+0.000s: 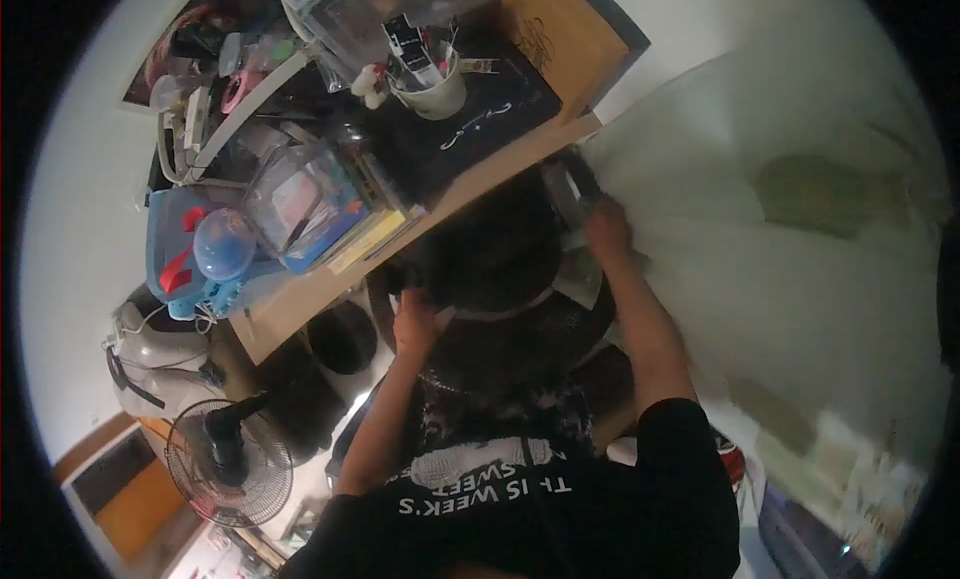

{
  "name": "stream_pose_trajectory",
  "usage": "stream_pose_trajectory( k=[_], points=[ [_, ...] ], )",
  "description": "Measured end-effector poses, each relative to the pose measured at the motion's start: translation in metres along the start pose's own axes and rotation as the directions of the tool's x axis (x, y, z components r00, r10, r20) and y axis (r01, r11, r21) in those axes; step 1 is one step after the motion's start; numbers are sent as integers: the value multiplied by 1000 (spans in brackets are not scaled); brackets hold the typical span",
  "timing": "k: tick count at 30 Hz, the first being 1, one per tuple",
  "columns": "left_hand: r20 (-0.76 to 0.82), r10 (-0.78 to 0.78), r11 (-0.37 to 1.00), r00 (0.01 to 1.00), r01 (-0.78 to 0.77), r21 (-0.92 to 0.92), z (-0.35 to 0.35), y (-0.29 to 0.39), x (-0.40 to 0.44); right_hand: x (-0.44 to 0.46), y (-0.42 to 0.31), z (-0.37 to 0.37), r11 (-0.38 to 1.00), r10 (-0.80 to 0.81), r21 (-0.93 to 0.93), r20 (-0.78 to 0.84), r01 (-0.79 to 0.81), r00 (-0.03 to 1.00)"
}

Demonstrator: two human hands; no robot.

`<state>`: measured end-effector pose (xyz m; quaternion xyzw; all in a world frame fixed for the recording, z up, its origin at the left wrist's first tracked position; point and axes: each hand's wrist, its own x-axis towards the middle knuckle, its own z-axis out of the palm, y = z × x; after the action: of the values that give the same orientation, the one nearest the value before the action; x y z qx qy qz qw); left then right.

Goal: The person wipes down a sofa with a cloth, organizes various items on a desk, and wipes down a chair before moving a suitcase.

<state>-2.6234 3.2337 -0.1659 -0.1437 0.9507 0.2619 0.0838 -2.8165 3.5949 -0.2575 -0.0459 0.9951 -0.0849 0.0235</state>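
A large dark rounded object (490, 249), its kind too dim to make out, lies in front of me, partly beneath the desk's edge. My left hand (415, 324) is closed on its near left side, the fingers curled in. Higher up on the right, my right hand (607, 229) is closed at its far right side, next to a pale greyish patch (572, 194). Shadow hides the fingertips of both hands. Below the object are my lap and a black T-shirt (520, 519) with white lettering.
Across the upper left runs a wooden desk (470, 196) with a pen cup (440, 97), books (375, 244) and a blue basket (160, 244). A fan (228, 464) stands at lower left. Pale green fabric (730, 269) covers the right side.
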Motion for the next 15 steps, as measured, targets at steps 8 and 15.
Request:
stream_pose_trajectory(
  k=[8, 15],
  points=[
    [158, -342, 928, 926, 359, -97, 71, -25, 35, 107, -23, 43, 998, 55, -5, 201, -55, 978],
    [158, -394, 918, 905, 379, 119, 90, -14, 44, 160, -26, 91, 985, -125, -84, 273, 153, 954]
  ],
)
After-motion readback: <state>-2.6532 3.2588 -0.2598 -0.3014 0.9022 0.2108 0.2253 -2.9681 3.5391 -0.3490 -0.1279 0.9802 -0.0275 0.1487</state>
